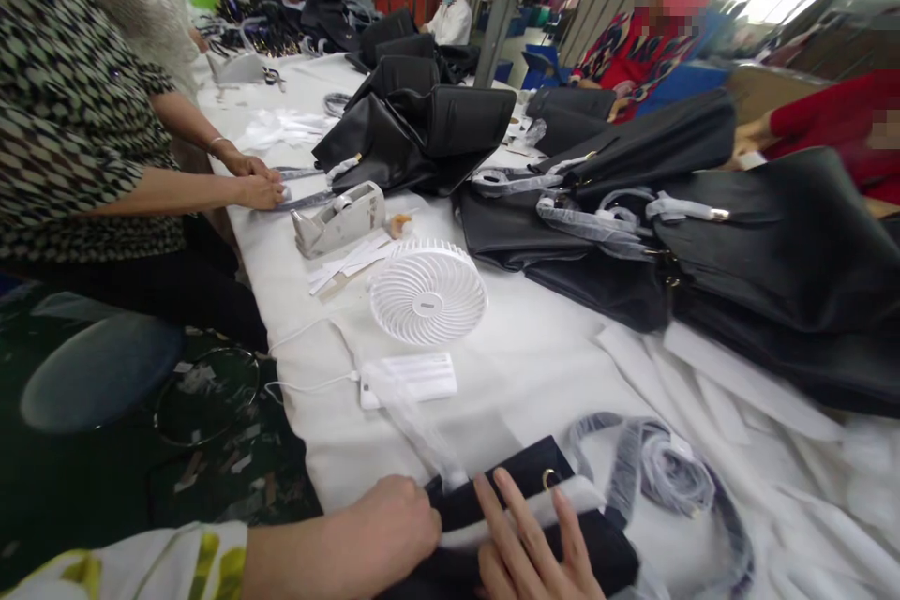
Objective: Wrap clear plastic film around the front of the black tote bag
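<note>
At the bottom of the head view lies a black bag [611,551] with a gold ring [550,478] and a white wrapping strip [573,499] across it. My left hand [394,520] is closed at the bag's left edge; what its fingers hold is hidden. Stretched out and spread, the fingers of my right hand [534,544] rest over the bag and the strip. A translucent plastic strip [422,436] runs from the bag up to a white phone-like device [409,380] on a cable. Right of the bag lies a coiled, plastic-wrapped strap [667,469].
A white fan [427,292] stands mid-table, with a tape dispenser [338,217] behind it. Black bags [780,253] are heaped at right, others [422,127] farther back. White sheets [745,394] lie at right. A co-worker's hands [257,183] handle a wrapped strap at left.
</note>
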Demonstrator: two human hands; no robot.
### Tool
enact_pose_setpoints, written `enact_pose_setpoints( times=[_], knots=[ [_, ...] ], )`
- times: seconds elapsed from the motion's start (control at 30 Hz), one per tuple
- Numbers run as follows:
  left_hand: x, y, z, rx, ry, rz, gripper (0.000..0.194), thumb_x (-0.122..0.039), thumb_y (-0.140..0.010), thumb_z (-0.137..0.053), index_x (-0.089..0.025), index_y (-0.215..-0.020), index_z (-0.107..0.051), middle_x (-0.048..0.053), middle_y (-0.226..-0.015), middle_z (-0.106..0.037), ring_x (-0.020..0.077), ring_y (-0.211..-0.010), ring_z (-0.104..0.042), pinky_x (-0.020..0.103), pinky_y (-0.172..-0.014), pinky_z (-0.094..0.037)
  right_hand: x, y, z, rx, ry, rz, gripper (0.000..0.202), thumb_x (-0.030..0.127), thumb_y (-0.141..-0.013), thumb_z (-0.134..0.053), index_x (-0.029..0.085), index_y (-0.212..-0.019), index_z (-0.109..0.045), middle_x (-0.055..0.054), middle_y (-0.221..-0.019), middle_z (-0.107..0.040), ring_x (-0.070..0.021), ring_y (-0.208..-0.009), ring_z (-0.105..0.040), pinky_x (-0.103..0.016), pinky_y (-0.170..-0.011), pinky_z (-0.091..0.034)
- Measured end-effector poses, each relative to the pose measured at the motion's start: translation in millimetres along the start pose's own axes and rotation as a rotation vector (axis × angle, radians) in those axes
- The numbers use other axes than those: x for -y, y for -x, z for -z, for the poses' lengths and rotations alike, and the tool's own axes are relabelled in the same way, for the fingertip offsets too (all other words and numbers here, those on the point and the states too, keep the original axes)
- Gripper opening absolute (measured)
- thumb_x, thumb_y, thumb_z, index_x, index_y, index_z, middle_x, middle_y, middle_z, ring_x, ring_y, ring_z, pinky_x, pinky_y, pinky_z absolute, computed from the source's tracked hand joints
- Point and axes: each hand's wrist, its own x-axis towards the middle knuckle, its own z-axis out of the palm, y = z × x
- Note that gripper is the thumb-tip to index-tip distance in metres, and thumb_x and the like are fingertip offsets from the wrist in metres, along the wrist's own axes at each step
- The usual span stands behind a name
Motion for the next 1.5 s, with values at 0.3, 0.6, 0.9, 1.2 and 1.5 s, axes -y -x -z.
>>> enact_pose_setpoints(
  times=[0.3, 0.6, 0.9, 1.2, 1.5],
  knots=[
    [8, 30, -3.0, -0.078, 0.075, 0.172, 0.03, -0.006, -0.075, -0.058, -0.013, -0.105, -0.059, 0.01, -0.086, -0.069, 0.0263, -0.077, -0.066, 0.034, -0.066, -0.054, -13, -3, -18, 0.205, 0.02, 0.05, 0.016, 0.032, -0.087, -0.052, 0.024, -0.074, -0.046, 0.0, -0.064, -0.05, -0.022, -0.063, -0.047, -0.044, -0.082, -0.04],
    [-11, 33, -46.1, -0.508, 0.041, 0.325, 0.03, -0.043, -0.079, -0.07, -0.019, -0.095, -0.06, 0.007, -0.091, -0.064, 0.0216, -0.077, -0.066, 0.028, -0.066, -0.058, -24, -6, -37, 0.25, -0.141, -0.034, 0.039, 0.047, -0.07, -0.077, 0.024, -0.077, -0.046, 0.003, -0.068, -0.048, -0.0198, -0.064, -0.043, -0.038, -0.071, -0.036],
    [-8, 30, -70.8, -0.902, 0.008, 0.277, 0.021, -0.036, -0.095, -0.046, -0.02, -0.083, -0.054, 0.001, -0.068, -0.058, 0.0158, -0.062, -0.061, 0.024, -0.059, -0.053, -17, 0, -50, 0.208, -0.262, -0.139, 0.03, 0.045, -0.08, -0.067, 0.023, -0.078, -0.047, 0.002, -0.075, -0.051, -0.0206, -0.073, -0.044, -0.041, -0.087, -0.032],
    [-8, 15, -41.8, -0.947, -0.093, 0.269, 0.037, -0.027, -0.1, -0.027, -0.022, -0.068, -0.044, -0.003, -0.054, -0.05, 0.0135, -0.049, -0.052, 0.026, -0.054, -0.045, -21, -2, -65, 0.05, -0.413, -0.159, 0.02, 0.031, -0.092, -0.045, 0.021, -0.075, -0.048, -0.002, -0.074, -0.053, -0.018, -0.069, -0.046, -0.035, -0.072, -0.037],
    [-1, 14, -72.0, -0.862, 0.038, 0.26, 0.021, -0.026, -0.099, -0.035, -0.023, -0.082, -0.048, 0.0, -0.066, -0.059, 0.0171, -0.06, -0.059, 0.029, -0.06, -0.046, -11, -3, -54, 0.077, -0.409, -0.288, 0.014, 0.025, -0.09, -0.05, 0.018, -0.101, -0.056, -0.009, -0.107, -0.064, -0.0214, -0.1, -0.058, -0.043, -0.092, -0.047]
  ],
)
